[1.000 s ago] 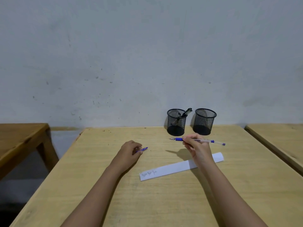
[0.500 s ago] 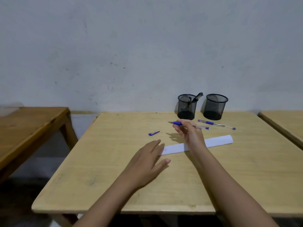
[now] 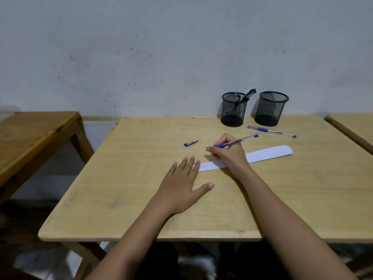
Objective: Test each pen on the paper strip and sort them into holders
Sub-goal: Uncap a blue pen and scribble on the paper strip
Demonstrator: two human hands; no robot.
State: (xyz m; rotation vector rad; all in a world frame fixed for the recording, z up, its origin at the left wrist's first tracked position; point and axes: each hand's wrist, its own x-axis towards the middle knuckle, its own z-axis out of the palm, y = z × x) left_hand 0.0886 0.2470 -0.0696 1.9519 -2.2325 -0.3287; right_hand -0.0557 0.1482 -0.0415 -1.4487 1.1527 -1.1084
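A white paper strip (image 3: 268,154) lies slantwise on the pale wooden table (image 3: 125,195), with scribbles at its left end. My right hand (image 3: 228,154) grips an uncapped blue pen (image 3: 242,140) in a writing hold, its tip just above the strip's left part. My left hand (image 3: 181,184) lies flat with spread fingers, its fingertips on the strip's left end. The pen's blue cap (image 3: 190,143) lies loose to the left. A second blue pen (image 3: 271,131) lies before two black mesh holders: the left holder (image 3: 234,110) contains dark pens, the right holder (image 3: 270,108) looks empty.
A darker wooden table (image 3: 34,136) stands to the left across a gap. Another pale table's edge (image 3: 355,126) shows at the right. A grey wall rises right behind the holders. The table's near edge runs just beyond my forearms.
My left hand let go of the cap, left it on the table and came down flat on the strip's end. My right hand turned the pen into a writing grip over the strip.
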